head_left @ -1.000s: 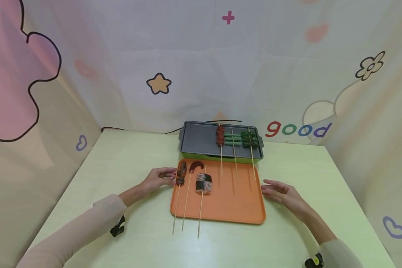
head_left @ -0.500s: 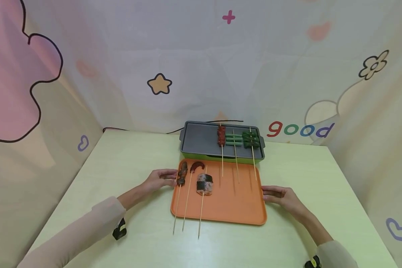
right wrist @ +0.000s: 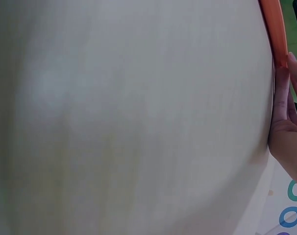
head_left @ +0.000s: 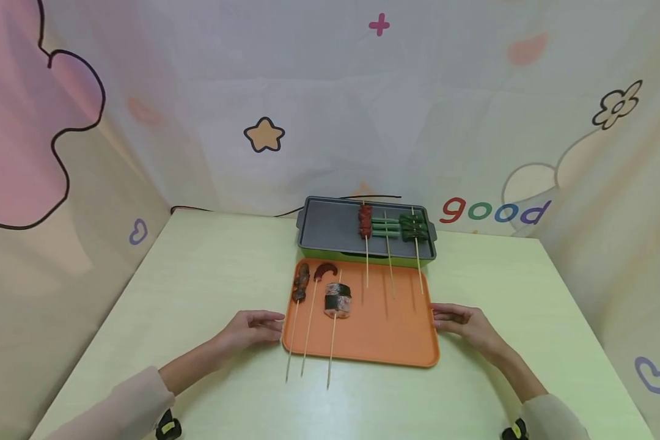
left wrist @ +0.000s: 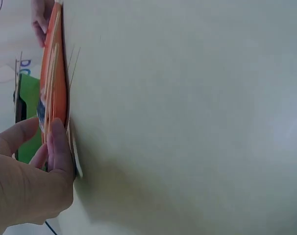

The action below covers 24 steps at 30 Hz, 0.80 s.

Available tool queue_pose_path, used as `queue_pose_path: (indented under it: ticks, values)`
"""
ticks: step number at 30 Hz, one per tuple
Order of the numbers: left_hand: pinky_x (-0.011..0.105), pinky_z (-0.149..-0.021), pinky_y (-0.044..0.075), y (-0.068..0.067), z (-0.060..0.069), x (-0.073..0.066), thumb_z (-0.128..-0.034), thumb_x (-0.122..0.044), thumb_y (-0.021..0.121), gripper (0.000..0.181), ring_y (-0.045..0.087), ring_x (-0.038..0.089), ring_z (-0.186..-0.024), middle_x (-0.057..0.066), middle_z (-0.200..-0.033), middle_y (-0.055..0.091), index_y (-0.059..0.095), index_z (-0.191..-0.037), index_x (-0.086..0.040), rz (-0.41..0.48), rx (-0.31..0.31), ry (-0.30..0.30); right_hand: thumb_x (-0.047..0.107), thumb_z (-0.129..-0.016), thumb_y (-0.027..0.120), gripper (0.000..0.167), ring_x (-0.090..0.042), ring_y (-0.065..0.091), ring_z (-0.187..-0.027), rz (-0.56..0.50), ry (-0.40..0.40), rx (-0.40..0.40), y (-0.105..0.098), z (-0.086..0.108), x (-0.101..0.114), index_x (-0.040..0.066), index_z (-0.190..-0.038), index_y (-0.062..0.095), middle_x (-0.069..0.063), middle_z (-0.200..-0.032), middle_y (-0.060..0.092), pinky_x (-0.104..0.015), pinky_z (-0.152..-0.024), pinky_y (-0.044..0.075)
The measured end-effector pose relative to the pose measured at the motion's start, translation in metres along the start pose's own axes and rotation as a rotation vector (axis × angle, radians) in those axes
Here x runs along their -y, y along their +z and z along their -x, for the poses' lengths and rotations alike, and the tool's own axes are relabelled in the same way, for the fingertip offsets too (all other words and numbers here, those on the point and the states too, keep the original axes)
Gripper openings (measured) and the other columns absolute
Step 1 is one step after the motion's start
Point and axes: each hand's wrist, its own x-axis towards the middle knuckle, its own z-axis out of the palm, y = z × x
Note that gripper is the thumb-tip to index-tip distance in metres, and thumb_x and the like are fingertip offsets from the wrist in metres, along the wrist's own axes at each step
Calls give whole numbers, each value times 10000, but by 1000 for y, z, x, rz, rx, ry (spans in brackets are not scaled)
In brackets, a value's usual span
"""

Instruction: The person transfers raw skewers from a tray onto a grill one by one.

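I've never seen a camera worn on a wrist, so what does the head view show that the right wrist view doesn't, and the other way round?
Only the head view: the left hand, the skewered food and a printed star.
Only the right wrist view: no new object, just a close, edge-on look at the orange tray where the right hand meets it.
Both: that tray, that hand, the table, the green grill and some coloured lettering.

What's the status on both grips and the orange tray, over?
Left grip, right grip at opposite sides of orange tray. Three near skewers lying on it. Grill close beyond; three far skewers overhang the tray.
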Motion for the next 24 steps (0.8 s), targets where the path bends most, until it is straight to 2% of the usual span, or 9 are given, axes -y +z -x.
queue_pose_path:
  ticks: [4,7,9,12,16,23,24]
  values:
    - [318,-843,640,10,17,5,-941,-51,713,497,741,135,-910,40,-1046,766,559,-1391,93,92,54,-31,109,-965,700,551,-11,725,-1013,16,-4,-15,0,1,-1,-141,-1416,505,-169,-1308,700,-184,-898,589]
    - [317,-810,646,19,26,8,-936,-70,727,530,758,152,-887,56,-1035,787,545,-1410,84,114,73,-56,116,-960,708,545,-14,724,-1015,10,-4,-22,0,0,-3,-132,-1408,523,-91,-1274,729,-189,-896,592]
    - [322,-809,647,25,29,9,-929,-65,733,558,763,155,-891,70,-1045,790,529,-1427,82,117,75,-59,122,-962,707,546,-12,722,-1020,7,-7,-18,0,0,-4,-127,-1411,523,-86,-1277,727,-192,-901,591]
    - [337,-839,643,32,31,8,-922,-36,732,594,765,159,-918,75,-1041,788,492,-1448,97,133,59,-53,131,-961,709,546,-6,717,-1024,11,-10,-20,0,0,-5,-116,-1413,529,-131,-1300,711,-188,-909,587]
    - [342,-870,635,38,31,7,-909,-2,732,611,760,151,-930,22,-982,781,471,-1449,117,150,30,-44,130,-971,697,532,9,709,-1027,27,-26,-22,0,1,-5,-121,-1409,531,-263,-1349,646,-170,-911,578]
    - [346,-872,635,41,31,5,-910,22,716,641,758,150,-921,-13,-922,766,422,-1469,132,162,42,-38,128,-968,701,516,9,706,-1032,18,-30,-31,2,1,-7,-115,-1397,548,-159,-1312,700,-175,-906,582]
    - [341,-872,635,41,30,5,-911,24,712,644,757,149,-922,-10,-924,765,416,-1473,134,163,44,-44,127,-970,699,516,10,705,-1033,21,-32,-30,2,2,-7,-120,-1396,546,-178,-1320,691,-174,-906,582]
